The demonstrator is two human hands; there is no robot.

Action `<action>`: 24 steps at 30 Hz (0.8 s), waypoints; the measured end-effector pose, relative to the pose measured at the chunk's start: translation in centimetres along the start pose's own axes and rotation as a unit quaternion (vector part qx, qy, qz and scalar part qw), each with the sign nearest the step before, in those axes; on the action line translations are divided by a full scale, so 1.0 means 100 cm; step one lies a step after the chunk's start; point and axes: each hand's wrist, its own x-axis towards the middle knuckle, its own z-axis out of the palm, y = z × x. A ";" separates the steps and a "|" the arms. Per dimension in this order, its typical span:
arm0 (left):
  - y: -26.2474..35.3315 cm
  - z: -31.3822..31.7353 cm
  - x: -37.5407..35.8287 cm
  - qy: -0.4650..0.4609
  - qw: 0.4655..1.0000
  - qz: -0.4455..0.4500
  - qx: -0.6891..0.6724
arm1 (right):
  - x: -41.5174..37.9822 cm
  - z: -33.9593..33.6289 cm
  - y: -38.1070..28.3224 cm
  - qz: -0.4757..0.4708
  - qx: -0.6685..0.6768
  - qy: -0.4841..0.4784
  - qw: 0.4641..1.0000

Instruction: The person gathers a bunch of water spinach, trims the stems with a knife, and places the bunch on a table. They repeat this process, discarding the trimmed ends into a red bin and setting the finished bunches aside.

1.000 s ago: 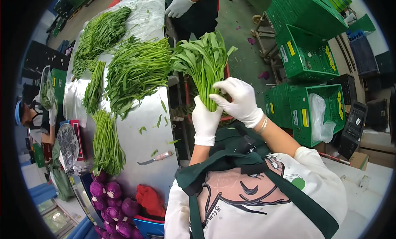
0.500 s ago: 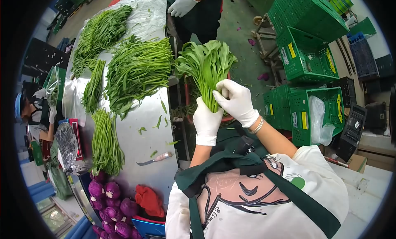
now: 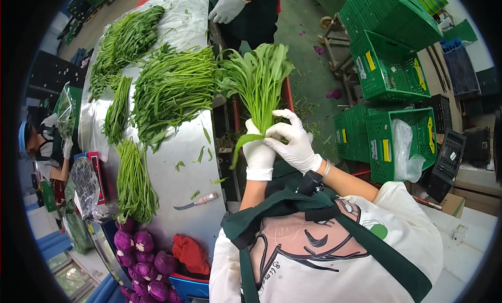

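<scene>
A bunch of long-stemmed leafy greens (image 3: pixel 260 80) stands upright in front of me, its leaves fanned at the top. My gloved left hand (image 3: pixel 258 159) is closed around the lower stems. A single leaf (image 3: pixel 243 141) bends down to the left across the top of that hand. Thumb and forefinger of my gloved right hand (image 3: pixel 294 142) pinch the leaf's stem end, right beside the left hand's fingers. To the left, a curved knife (image 3: pixel 197 201) lies on the metal table (image 3: pixel 183 182), beside loose leaf scraps.
Large piles of greens (image 3: pixel 172 88) and a smaller bundle (image 3: pixel 135 177) cover parts of the table. Purple onions (image 3: pixel 144 241) and a red cloth (image 3: pixel 190 255) are near its front. Green crates (image 3: pixel 384 67) stand at right. A co-worker's gloved hand (image 3: pixel 228 8) shows at the top.
The leaf now hangs bent over my left hand instead of standing along the bunch. My right hand has moved down and slightly left, and the bunch has shifted slightly left.
</scene>
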 end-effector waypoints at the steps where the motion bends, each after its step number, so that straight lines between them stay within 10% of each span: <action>1: -0.001 -0.002 0.001 -0.002 0.999 0.008 0.043 | -0.001 0.000 -0.001 0.012 0.030 0.002 0.999; 8: -0.012 -0.008 0.012 -0.036 0.992 -0.073 0.092 | -0.002 -0.038 -0.012 0.052 0.258 -0.099 0.960; 11: -0.009 -0.012 0.008 -0.005 0.997 -0.053 0.060 | 0.001 -0.080 0.004 0.198 0.517 -0.095 0.827; 13: -0.004 -0.016 0.008 -0.007 0.995 -0.079 0.067 | 0.007 -0.103 0.040 0.093 0.635 -0.104 0.760; 15: -0.004 -0.015 0.008 -0.011 0.993 -0.096 0.066 | 0.005 -0.109 0.086 0.101 0.815 -0.039 0.569; 17: -0.001 -0.014 0.007 -0.024 0.993 -0.095 0.065 | 0.001 -0.094 0.142 0.308 0.600 0.063 0.736; 19: 0.002 -0.014 0.008 -0.037 0.993 -0.087 0.072 | 0.007 -0.069 0.089 0.503 0.416 0.071 0.754; 24: 0.017 -0.003 -0.003 -0.094 0.982 -0.059 0.154 | 0.043 -0.020 0.054 0.404 0.590 -0.102 0.692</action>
